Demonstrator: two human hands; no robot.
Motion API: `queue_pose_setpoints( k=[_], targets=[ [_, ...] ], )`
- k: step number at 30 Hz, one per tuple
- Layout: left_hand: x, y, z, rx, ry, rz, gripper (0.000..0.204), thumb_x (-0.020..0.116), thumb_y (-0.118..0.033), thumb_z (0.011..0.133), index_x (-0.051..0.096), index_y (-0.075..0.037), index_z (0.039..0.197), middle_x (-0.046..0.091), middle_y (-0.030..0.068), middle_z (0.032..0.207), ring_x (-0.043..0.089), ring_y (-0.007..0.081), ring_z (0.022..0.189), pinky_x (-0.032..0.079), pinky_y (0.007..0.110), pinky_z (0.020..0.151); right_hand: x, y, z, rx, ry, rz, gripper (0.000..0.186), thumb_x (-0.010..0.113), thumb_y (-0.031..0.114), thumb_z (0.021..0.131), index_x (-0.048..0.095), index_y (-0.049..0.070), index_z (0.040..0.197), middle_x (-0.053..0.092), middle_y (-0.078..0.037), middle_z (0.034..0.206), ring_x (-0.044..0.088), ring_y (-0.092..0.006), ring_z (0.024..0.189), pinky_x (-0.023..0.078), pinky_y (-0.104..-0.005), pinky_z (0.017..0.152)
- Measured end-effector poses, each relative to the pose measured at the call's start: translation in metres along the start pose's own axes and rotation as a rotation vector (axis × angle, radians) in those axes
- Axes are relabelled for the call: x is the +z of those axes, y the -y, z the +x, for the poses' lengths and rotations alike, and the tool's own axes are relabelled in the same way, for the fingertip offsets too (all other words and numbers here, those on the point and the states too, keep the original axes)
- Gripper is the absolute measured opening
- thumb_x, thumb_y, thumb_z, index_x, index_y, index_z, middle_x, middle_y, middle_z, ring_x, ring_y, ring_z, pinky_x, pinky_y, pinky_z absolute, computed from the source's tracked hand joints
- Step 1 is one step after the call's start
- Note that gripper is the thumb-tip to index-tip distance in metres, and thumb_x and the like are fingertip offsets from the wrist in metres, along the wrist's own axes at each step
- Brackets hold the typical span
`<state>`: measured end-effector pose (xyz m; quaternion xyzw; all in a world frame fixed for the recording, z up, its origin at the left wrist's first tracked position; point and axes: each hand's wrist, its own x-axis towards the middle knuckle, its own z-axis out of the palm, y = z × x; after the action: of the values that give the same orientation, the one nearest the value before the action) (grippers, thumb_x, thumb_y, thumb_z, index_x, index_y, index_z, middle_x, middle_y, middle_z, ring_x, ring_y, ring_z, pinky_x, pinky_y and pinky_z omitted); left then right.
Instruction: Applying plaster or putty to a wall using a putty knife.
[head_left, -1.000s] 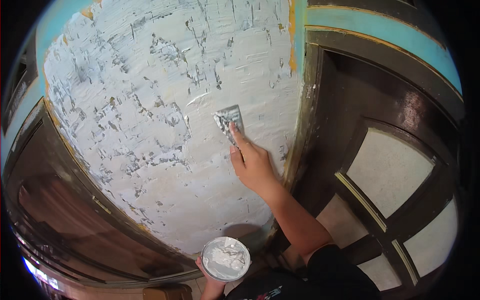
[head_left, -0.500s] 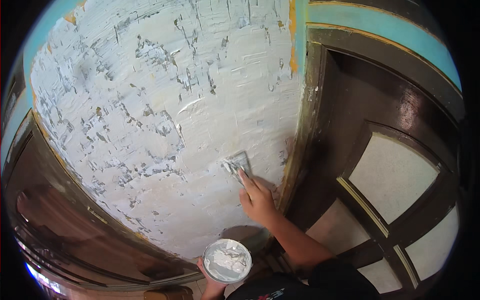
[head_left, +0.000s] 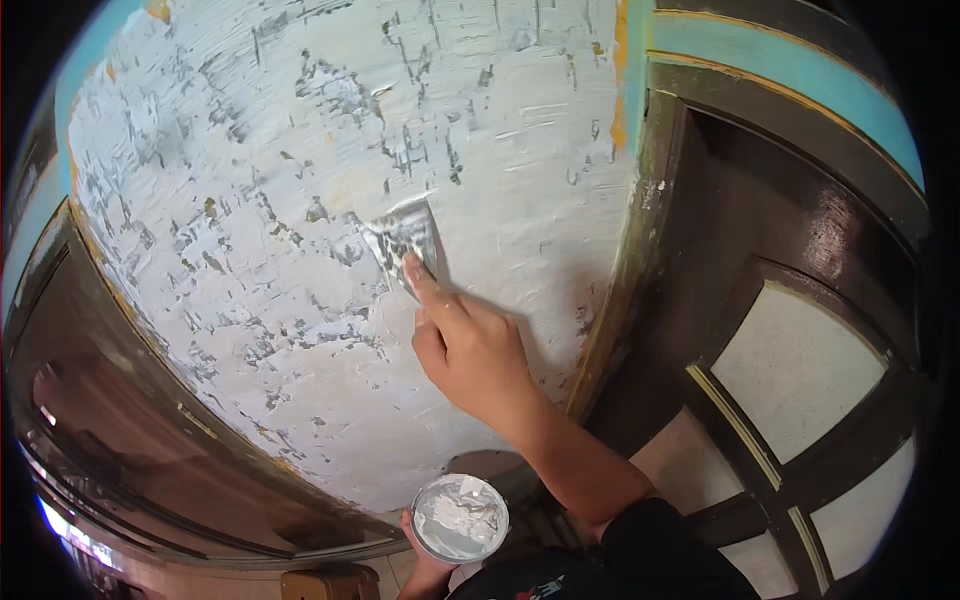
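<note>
My right hand (head_left: 470, 345) grips a putty knife (head_left: 405, 240), index finger stretched along its blade. The wide metal blade lies against the wall (head_left: 510, 230), and white putty is smeared over its face. The wall carries a rough white coat with grey patches showing through, mostly on its left half. Low in front of me, my left hand (head_left: 425, 570) holds a round tub (head_left: 417, 533) from its left side. White putty (head_left: 465, 515) sits in the tub, heaped toward one side. Most of the left hand's fingers are hidden behind the tub.
A dark brown door with pale panels (head_left: 800, 370) stands to the right, its worn wooden frame (head_left: 610, 320) bordering the wall. At the left is another dark framed panel (head_left: 120, 400). Turquoise paint (head_left: 790, 60) runs along the top right. A brown stool-like object (head_left: 330, 583) stands on the floor below.
My right hand has moved the putty knife up and to the left across the wall. The tub in my left hand has stayed nearly in place. The view has shifted slightly.
</note>
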<state>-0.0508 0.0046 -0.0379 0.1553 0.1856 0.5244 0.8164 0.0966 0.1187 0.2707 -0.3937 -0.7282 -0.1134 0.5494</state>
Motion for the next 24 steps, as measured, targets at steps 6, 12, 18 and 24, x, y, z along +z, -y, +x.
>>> queue_pose_setpoints(
  k=[6, 12, 18, 24],
  targets=[
    [-0.014, -0.002, -0.007, 0.070, -0.008, 0.036, 0.098, 0.032, -0.081, 0.078, 0.033, -0.011, 0.147, 0.037, 0.0186, 0.148, 0.041, 0.0430, 0.130, 0.034, 0.063, 0.104, 0.012, -0.006, -0.019, 0.053, 0.066, 0.017, 0.053, 0.064, 0.003, 0.080, 0.057, 0.009, 0.132, 0.066, -0.015, 0.079, 0.062, -0.0294, 0.060, 0.051, -0.0366, 0.056],
    [-0.011, -0.005, -0.008, 0.057, -0.021, -0.028, 0.098, 0.029, -0.081, 0.079, 0.034, -0.011, 0.147, 0.038, 0.0179, 0.147, 0.042, 0.0416, 0.130, 0.034, 0.059, 0.106, 0.018, -0.019, -0.055, 0.075, 0.103, 0.016, 0.054, 0.066, 0.003, 0.078, 0.058, 0.010, 0.131, 0.066, -0.014, 0.076, 0.063, -0.0294, 0.061, 0.052, -0.0355, 0.057],
    [0.009, -0.014, -0.013, 0.077, -0.012, 0.033, 0.098, 0.031, -0.081, 0.079, 0.034, -0.010, 0.147, 0.037, 0.0185, 0.148, 0.042, 0.0419, 0.130, 0.034, 0.057, 0.107, 0.027, -0.041, -0.095, -0.226, 0.036, 0.043, 0.056, 0.064, 0.003, 0.075, 0.059, 0.006, 0.130, 0.054, -0.004, 0.059, 0.054, -0.0185, 0.048, 0.049, -0.0320, 0.048],
    [0.011, -0.010, -0.006, 0.018, 0.033, -0.090, 0.092, 0.036, -0.075, 0.080, 0.039, -0.009, 0.144, 0.043, 0.0180, 0.144, 0.044, 0.0408, 0.129, 0.035, 0.057, 0.106, -0.010, -0.026, -0.001, -0.173, -0.147, 0.031, 0.056, 0.063, 0.003, 0.076, 0.058, 0.007, 0.132, 0.055, -0.008, 0.063, 0.054, -0.0215, 0.050, 0.047, -0.0341, 0.049]
  ],
)
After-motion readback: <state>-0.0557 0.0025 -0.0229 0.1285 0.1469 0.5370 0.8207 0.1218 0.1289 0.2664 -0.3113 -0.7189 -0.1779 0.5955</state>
